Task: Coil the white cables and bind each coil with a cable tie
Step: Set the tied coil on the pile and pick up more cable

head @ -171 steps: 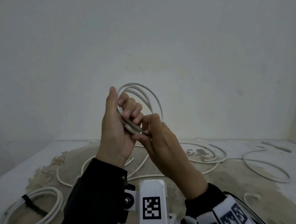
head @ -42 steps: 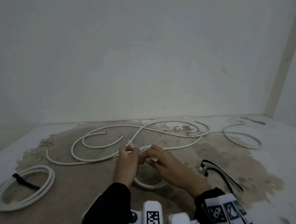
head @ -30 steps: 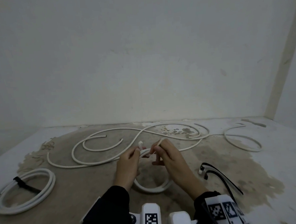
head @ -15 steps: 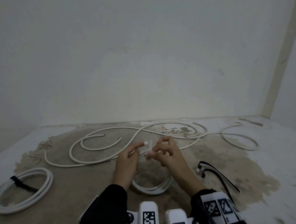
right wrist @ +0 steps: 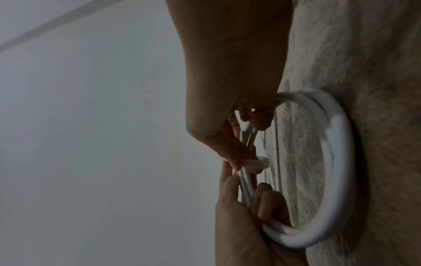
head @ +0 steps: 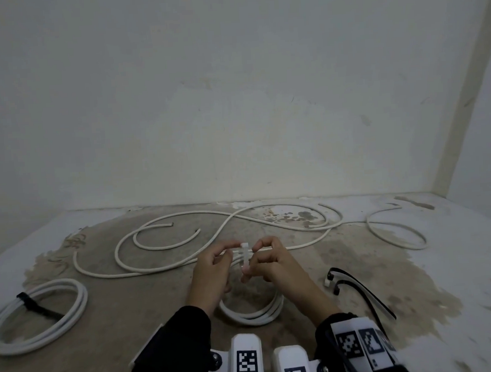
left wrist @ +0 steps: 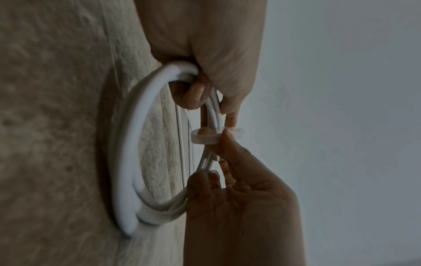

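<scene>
A small coil of white cable point(head: 253, 317) stands on edge just above the floor between my hands. My left hand point(head: 212, 268) curls its lower fingers round the coil's top strands point(left wrist: 212, 108), with thumb and forefinger up at the tie. A white cable tie point(head: 245, 256) wraps those strands. My right hand point(head: 272, 264) pinches the tie point(right wrist: 257, 163) between thumb and forefinger, and its other fingers hook the coil point(left wrist: 205, 180). The tie's tail is hidden by fingers.
A bound white coil point(head: 39, 313) with a black tie lies at the left. Loose white cables point(head: 157, 266) snake across the stained floor ahead, with another loop point(head: 396, 234) at the right. Two black cable ties point(head: 357, 291) lie right of my hands. A wall stands close behind.
The coil has come down from chest height to the floor. Over the last second both hands have risen a little, and the white tie now stands upright between the fingertips.
</scene>
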